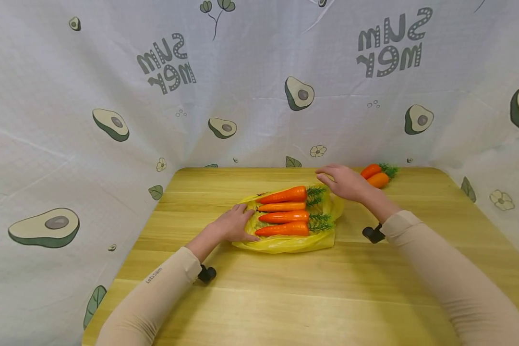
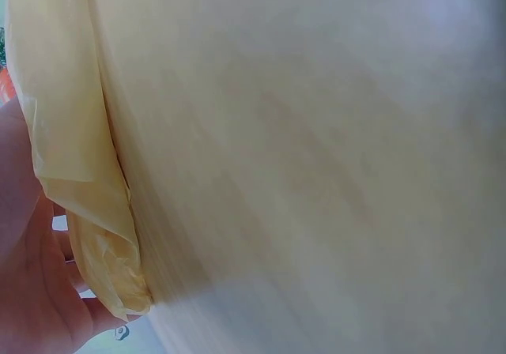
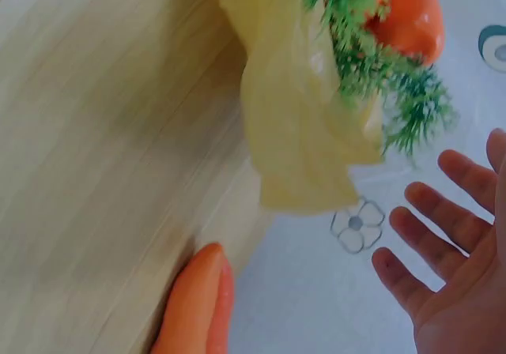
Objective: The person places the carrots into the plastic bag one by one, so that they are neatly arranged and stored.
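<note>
Four orange carrots (image 1: 285, 217) with green tops (image 1: 320, 222) lie side by side on a yellow plastic bag (image 1: 302, 246), leafy ends to the right. My left hand (image 1: 236, 224) is at the bag's left edge by the carrot tips, fingers spread and thumb near the front carrot. In the left wrist view the bag (image 2: 67, 93) covers part of this hand (image 2: 35, 283). My right hand (image 1: 343, 181) is held near the bag's far right corner, holding nothing. Its fingers are extended and apart in the right wrist view, beside the bag's edge (image 3: 296, 133).
Two more carrots (image 1: 377, 177) lie at the back right of the wooden table (image 1: 285, 298), beyond my right wrist. A white curtain (image 1: 259, 86) printed with avocados hangs behind and around the table. Small black cameras (image 1: 373, 234) sit at both wrists.
</note>
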{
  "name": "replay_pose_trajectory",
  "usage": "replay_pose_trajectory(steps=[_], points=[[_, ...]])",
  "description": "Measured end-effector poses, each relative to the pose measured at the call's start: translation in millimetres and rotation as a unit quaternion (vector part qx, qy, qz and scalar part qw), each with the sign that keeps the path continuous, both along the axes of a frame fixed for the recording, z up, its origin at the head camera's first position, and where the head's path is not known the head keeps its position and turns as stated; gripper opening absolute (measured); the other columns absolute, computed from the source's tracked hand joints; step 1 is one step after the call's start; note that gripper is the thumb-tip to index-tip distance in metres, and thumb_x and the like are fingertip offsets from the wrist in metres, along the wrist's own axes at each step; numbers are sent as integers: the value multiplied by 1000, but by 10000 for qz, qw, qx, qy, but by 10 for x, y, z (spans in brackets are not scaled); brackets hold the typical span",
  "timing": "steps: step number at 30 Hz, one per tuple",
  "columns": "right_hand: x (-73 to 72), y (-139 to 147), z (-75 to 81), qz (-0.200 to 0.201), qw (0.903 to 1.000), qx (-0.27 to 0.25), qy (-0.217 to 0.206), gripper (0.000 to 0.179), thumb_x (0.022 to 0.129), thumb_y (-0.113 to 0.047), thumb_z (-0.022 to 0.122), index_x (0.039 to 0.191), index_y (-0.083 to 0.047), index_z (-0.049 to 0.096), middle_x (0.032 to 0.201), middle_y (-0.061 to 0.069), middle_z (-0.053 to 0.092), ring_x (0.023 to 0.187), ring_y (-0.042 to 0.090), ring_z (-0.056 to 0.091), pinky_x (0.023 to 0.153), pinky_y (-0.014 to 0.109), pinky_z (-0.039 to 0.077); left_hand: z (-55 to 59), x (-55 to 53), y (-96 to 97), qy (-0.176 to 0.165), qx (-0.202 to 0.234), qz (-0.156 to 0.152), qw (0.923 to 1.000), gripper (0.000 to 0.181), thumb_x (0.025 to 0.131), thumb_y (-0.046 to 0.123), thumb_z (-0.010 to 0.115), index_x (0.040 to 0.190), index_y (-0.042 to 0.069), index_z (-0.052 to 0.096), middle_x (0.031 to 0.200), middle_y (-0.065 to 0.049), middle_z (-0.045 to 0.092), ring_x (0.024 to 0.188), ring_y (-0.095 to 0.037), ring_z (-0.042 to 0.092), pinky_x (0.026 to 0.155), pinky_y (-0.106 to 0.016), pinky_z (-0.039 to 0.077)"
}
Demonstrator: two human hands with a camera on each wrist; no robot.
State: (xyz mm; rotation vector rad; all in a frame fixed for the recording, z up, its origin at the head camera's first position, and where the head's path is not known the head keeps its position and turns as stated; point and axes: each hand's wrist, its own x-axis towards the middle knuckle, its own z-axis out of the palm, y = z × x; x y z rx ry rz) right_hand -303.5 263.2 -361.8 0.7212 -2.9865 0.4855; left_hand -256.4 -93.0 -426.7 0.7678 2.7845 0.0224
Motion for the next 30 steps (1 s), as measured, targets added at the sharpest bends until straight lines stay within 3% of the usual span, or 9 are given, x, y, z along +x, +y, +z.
replay_pose_trajectory(steps=[11, 18, 30], points=[[0, 503, -25, -294, 9994, -71, -177, 52, 107, -38, 45, 143, -1, 54, 149, 29, 47, 138, 51, 38, 111, 67, 30, -17, -1, -5, 76, 14, -10, 10000, 94, 85, 70, 65, 155, 12, 39, 160, -18, 31, 148, -35, 32, 120, -48, 33], [-16, 804, -74, -591, 9981, -47, -162, 58, 98, -40, 60, 142, -3, 55, 148, 30, 45, 135, 53, 38, 108, 70, 31, -33, -16, -7, 78, 58, -29, 9999, 95, 85, 70, 66, 155, 11, 40, 160, -19, 31, 148, -35, 32, 119, -48, 33], [-80, 1211, -275, -775, 9966, -41, -278, 74, 91, -43, 71, 143, 5, 50, 145, 35, 44, 133, 54, 38, 108, 67, 31, -19, -13, -6, 23, 84, -4, 10000, 94, 85, 70, 66, 155, 12, 39, 161, -19, 30, 148, -36, 33, 119, -49, 34]])
